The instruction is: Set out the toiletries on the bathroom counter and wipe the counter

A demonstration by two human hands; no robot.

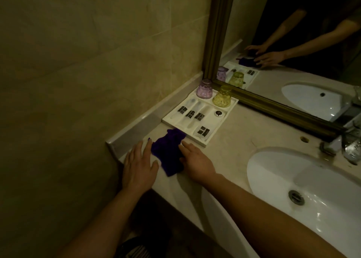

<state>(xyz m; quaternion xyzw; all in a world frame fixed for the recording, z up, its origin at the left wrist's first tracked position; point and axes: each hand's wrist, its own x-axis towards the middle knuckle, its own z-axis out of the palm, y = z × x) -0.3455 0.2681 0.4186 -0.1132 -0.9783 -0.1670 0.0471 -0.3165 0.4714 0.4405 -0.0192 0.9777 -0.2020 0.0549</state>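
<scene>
A purple cloth (168, 152) lies bunched on the beige counter (230, 140), just in front of a white toiletry tray (220, 125). My left hand (139, 164) rests flat on the counter at the cloth's left edge, fingers spread. My right hand (195, 160) lies flat at the cloth's right edge, touching it. The tray holds several dark-labelled sachets (190, 114), a small round item (218, 113), an upturned purple glass (204, 89) and an upturned yellow glass (222, 96).
A white sink basin (304, 181) fills the right side, with a chrome tap (349, 144) behind it. A framed mirror (293, 43) stands along the back. A tiled wall (88, 62) closes the counter's left end. The counter's front edge runs under my forearms.
</scene>
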